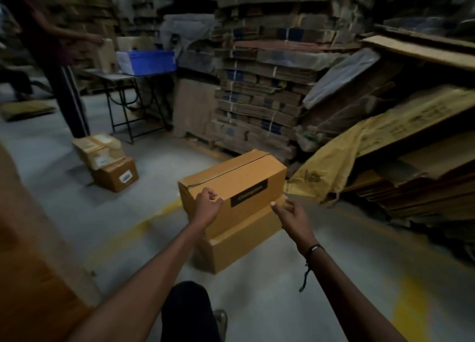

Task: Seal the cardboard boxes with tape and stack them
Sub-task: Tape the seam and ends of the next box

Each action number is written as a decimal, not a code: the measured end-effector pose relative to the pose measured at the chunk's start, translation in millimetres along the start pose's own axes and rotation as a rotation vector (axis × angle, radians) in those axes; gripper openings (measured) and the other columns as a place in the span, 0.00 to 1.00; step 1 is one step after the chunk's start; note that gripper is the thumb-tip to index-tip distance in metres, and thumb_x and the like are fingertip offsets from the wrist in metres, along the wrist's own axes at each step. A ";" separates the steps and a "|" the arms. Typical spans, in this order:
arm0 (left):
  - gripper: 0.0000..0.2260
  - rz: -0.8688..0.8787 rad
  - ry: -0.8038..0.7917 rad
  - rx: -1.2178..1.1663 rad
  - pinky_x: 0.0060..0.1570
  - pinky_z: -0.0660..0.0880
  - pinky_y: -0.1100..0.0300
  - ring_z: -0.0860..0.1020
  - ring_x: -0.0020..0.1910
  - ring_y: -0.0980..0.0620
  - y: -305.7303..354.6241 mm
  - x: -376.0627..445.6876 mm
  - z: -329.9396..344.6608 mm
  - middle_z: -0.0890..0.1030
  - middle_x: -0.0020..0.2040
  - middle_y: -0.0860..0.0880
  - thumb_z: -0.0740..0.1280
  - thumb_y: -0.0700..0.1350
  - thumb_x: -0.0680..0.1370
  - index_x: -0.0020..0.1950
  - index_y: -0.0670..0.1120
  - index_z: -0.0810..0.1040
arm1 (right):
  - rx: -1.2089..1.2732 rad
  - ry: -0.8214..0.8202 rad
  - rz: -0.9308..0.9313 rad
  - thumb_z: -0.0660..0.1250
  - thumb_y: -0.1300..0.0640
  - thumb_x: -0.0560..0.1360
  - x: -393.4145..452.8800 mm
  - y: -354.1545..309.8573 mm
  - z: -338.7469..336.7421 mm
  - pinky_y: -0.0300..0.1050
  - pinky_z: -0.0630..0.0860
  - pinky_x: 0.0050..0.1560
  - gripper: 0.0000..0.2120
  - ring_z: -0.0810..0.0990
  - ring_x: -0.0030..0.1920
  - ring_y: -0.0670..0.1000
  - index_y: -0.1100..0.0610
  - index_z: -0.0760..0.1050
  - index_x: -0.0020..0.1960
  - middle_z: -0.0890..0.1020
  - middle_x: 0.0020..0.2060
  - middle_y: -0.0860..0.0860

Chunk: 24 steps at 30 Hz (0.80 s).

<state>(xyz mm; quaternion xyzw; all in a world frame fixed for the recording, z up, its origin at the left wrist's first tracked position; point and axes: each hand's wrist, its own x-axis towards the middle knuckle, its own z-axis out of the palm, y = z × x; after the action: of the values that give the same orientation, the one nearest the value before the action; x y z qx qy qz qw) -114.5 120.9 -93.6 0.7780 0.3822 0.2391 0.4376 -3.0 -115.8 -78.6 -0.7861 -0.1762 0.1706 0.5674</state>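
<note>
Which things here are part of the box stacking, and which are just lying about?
Job: upper box, lower box beneath it, left hand on the upper box, right hand beside it.
Lying about: small boxes, blue crate, folding table, flattened cartons.

Dim storeroom, light falling mostly on the grey concrete floor (295, 303), which is showing worn yellow line paint (411, 305). Bundled flattened cartons (259, 89) are towering on a pallet at centre back. Loose cardboard sheets (416, 146) and a yellow sack (331, 166) are slumping at right. A black metal-frame table (133, 102) is standing back left, carrying a blue plastic crate (146, 61). Another person (59, 58) is standing beside it, blurred.
</note>
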 end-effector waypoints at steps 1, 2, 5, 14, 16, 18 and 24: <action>0.11 -0.039 0.026 -0.005 0.42 0.70 0.57 0.77 0.53 0.48 -11.0 17.2 -7.1 0.77 0.56 0.47 0.72 0.46 0.79 0.58 0.45 0.75 | 0.030 -0.018 0.031 0.72 0.31 0.70 15.8 1.2 15.1 0.60 0.78 0.63 0.43 0.76 0.66 0.56 0.50 0.65 0.76 0.74 0.71 0.53; 0.12 -0.081 0.054 -0.005 0.44 0.70 0.57 0.76 0.52 0.48 -23.5 36.6 -14.9 0.77 0.56 0.46 0.73 0.47 0.79 0.59 0.44 0.76 | 0.059 -0.036 0.058 0.73 0.30 0.69 32.6 1.9 31.9 0.62 0.77 0.64 0.45 0.75 0.68 0.56 0.50 0.64 0.78 0.73 0.72 0.54; 0.13 -0.205 0.142 -0.016 0.51 0.77 0.53 0.79 0.50 0.43 -64.5 96.0 -35.2 0.79 0.57 0.42 0.74 0.54 0.74 0.52 0.50 0.76 | 0.104 -0.075 0.123 0.75 0.28 0.64 80.1 5.5 78.3 0.64 0.75 0.66 0.53 0.72 0.71 0.59 0.49 0.59 0.80 0.69 0.76 0.55; 0.20 -0.433 0.219 -0.082 0.61 0.78 0.42 0.76 0.60 0.38 -168.7 255.3 -42.2 0.73 0.65 0.41 0.73 0.66 0.72 0.57 0.58 0.73 | 0.243 -0.153 0.289 0.80 0.27 0.49 230.5 48.7 198.7 0.71 0.70 0.69 0.76 0.64 0.77 0.63 0.44 0.36 0.82 0.56 0.82 0.54; 0.28 -0.467 0.204 -0.147 0.65 0.76 0.41 0.74 0.65 0.39 -181.9 281.1 -34.5 0.70 0.70 0.42 0.73 0.68 0.70 0.63 0.58 0.70 | 0.264 -0.116 0.376 0.79 0.24 0.43 260.5 66.3 222.3 0.71 0.70 0.67 0.82 0.65 0.76 0.64 0.46 0.33 0.81 0.57 0.81 0.56; 0.38 -0.504 0.193 -0.228 0.67 0.73 0.38 0.70 0.71 0.39 -190.6 302.0 -24.3 0.67 0.76 0.43 0.74 0.69 0.69 0.72 0.56 0.65 | 0.276 -0.079 0.469 0.78 0.23 0.39 285.4 86.8 240.9 0.71 0.72 0.66 0.86 0.66 0.74 0.66 0.49 0.31 0.81 0.58 0.80 0.59; 0.51 -0.627 0.009 -0.343 0.60 0.72 0.27 0.64 0.75 0.33 -209.1 326.9 4.2 0.56 0.82 0.46 0.76 0.65 0.72 0.84 0.55 0.46 | 0.359 -0.159 0.507 0.82 0.35 0.59 296.5 125.1 264.7 0.75 0.75 0.59 0.72 0.70 0.71 0.67 0.43 0.29 0.80 0.64 0.77 0.59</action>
<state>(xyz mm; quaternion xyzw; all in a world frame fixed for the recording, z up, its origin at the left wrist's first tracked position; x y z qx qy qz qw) 1.9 449.5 -264.0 0.5371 0.5586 0.1575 0.6121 144.4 207.1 -296.8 -0.6766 0.0146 0.3956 0.6209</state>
